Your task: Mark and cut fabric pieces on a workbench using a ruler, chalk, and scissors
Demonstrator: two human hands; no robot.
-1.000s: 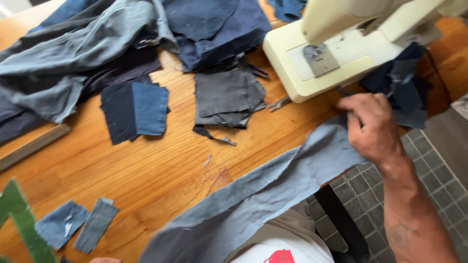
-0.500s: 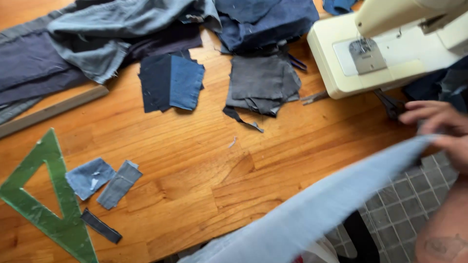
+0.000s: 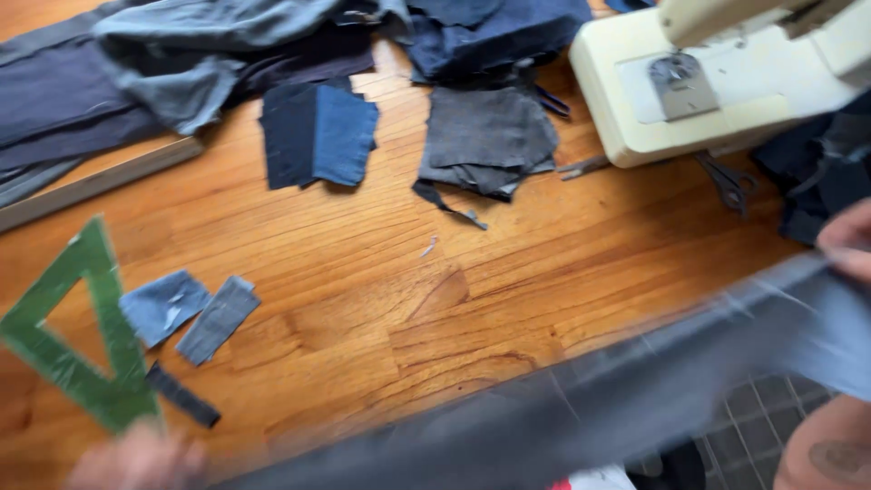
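We see one long grey cloth strip pulled along the table's near edge. The right hand pinches one end; the blurry left hand grips the other. Two small blue scraps, one green triangle ruler, one cream sewing machine, one wooden table.

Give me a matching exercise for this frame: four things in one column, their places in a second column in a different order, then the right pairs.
Things:
1. set square
2. sewing machine
3. scissors
4. grey strip

Places:
A. top right of the table
B. stretched along the near edge, between right hand and left hand
C. near left corner
D. on the wood just in front of the machine's base

Pairs: 1-C, 2-A, 3-D, 4-B
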